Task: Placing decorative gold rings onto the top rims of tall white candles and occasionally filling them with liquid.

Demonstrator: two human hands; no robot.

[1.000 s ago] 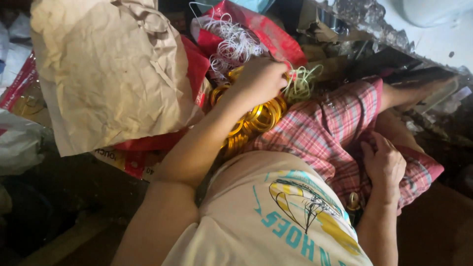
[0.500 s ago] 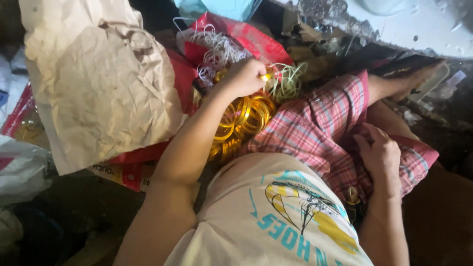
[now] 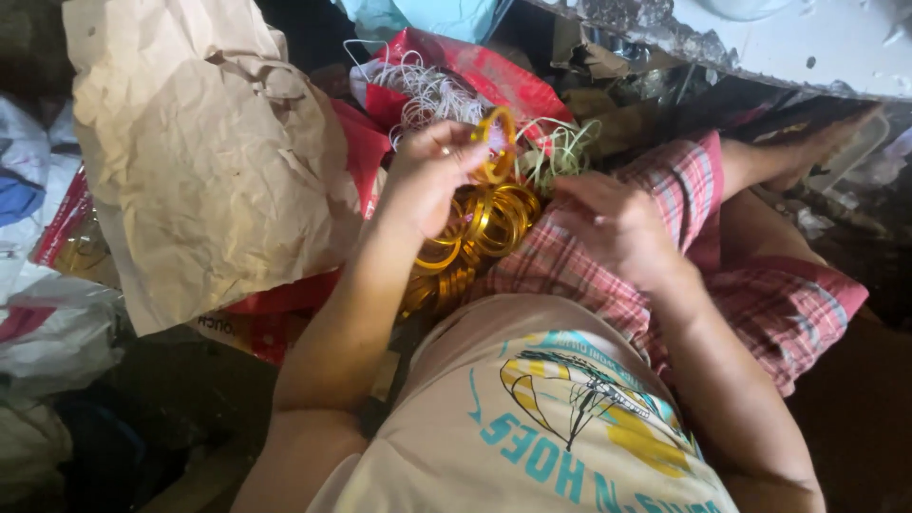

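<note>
My left hand (image 3: 429, 179) holds a shiny gold bangle (image 3: 496, 142) upright between its fingertips, above a heap of more gold bangles (image 3: 480, 233) lying beside my checked shorts (image 3: 665, 247). My right hand (image 3: 613, 223) hovers just right of the heap, fingers bent and close to the bangles; I cannot tell whether it holds anything. Behind the hands lie tangles of white string loops (image 3: 427, 90) and pale green string loops (image 3: 556, 152) on a red plastic bag (image 3: 494, 76).
A big crumpled brown paper bag (image 3: 209, 161) fills the left side. White and red plastic bags (image 3: 47, 313) lie at far left. A scuffed white surface edge (image 3: 760, 43) runs along the top right. My bent leg and foot (image 3: 798, 157) reach right.
My left hand has lifted one bangle up from the heap. My right hand has moved from my right thigh up to the bangle heap. The camera has come closer.
</note>
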